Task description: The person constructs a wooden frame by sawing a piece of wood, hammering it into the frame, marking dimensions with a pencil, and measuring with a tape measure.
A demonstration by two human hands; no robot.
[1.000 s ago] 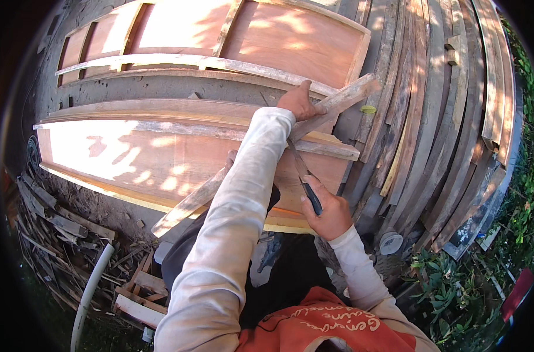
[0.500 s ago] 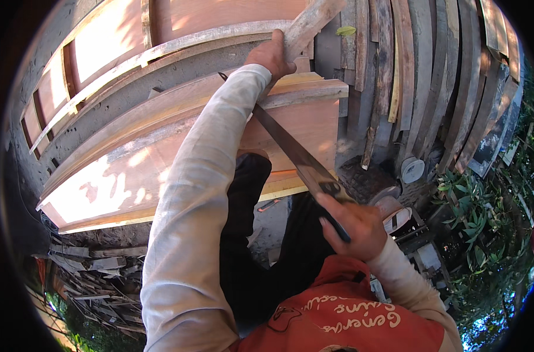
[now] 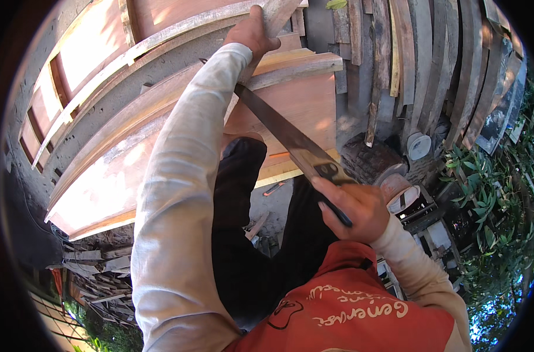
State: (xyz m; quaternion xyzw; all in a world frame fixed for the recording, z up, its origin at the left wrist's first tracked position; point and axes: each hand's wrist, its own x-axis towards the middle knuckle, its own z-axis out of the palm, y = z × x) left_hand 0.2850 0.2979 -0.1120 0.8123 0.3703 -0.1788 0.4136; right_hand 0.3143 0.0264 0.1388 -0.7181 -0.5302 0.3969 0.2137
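My left hand (image 3: 247,36) is closed on a rough wooden board (image 3: 281,14) that slants down behind my left forearm. My right hand (image 3: 359,212) grips the black handle of a handsaw (image 3: 281,134), whose blade runs diagonally up to that board; whether the teeth are cutting cannot be told. A plywood panel with wooden edge strips (image 3: 290,102) lies under the board and saw. My dark-trousered left leg (image 3: 237,170) reaches up to the panel, where a patch of bare skin shows behind it.
A framed plywood panel (image 3: 85,35) lies at the upper left, long weathered planks (image 3: 431,64) at the right. A white bucket (image 3: 403,199), a small orange-handled tool (image 3: 273,189), scrap wood (image 3: 102,276) and plants (image 3: 478,193) surround the work.
My right hand has moved lower and right, bringing the saw blade further into view along the board. My left hand keeps hold of the board. The view has shifted, so the panels sit differently.
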